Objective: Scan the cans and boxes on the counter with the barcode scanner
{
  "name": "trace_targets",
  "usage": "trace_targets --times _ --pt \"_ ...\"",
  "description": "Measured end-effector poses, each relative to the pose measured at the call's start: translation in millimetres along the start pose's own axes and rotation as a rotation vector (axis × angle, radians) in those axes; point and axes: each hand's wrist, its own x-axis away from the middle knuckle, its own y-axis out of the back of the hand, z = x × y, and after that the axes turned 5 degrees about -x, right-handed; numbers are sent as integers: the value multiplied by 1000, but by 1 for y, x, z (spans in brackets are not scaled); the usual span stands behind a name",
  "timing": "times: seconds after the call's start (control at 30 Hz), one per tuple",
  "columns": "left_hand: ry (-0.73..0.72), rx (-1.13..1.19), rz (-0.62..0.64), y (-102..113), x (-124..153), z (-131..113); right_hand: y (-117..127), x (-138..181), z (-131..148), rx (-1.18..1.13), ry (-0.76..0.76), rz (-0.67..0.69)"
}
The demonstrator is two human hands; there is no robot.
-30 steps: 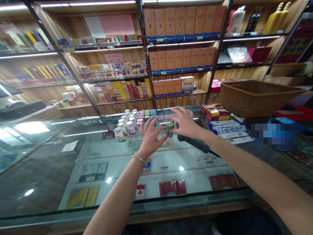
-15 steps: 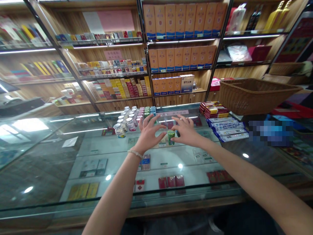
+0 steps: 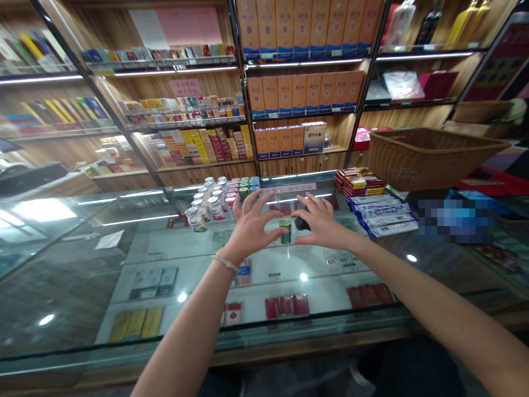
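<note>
A small green cylindrical container (image 3: 285, 232) stands on the glass counter between my two hands. My left hand (image 3: 253, 227) is open to its left, fingers spread, with the thumb tip overlapping the container's edge; I cannot tell if they touch. On the other side, my right hand (image 3: 319, 221) is open, with thumb and fingers apart and a gap to the container. A dark rounded object (image 3: 302, 223) shows between the right thumb and fingers, partly hidden by the hand. Behind my left hand stand rows of small white-capped bottles (image 3: 215, 208) and green-topped containers (image 3: 244, 189).
Blue-and-white packets (image 3: 382, 214) and red-and-yellow packs (image 3: 359, 182) lie on the counter's right side, near a wicker basket (image 3: 433, 160). Cigarette packs (image 3: 287, 306) show beneath the glass. Shelves with orange boxes (image 3: 308, 30) line the back wall.
My right hand's thumb and fingers have drawn off the green container, leaving a gap. The left thumb now overlaps its edge. The view has shifted slightly.
</note>
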Motion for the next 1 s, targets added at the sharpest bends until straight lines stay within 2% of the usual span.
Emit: trace_targets --times 0.27,0.57,1.0 --pt "25 39 80 -6 -2 -3 -9 6 1 -31 -2 -23" --pt "107 107 -36 -4 -6 -3 -6 2 16 -74 -29 -118" --pt "81 -8 -31 -3 -2 4 4 0 9 -99 -64 -288"
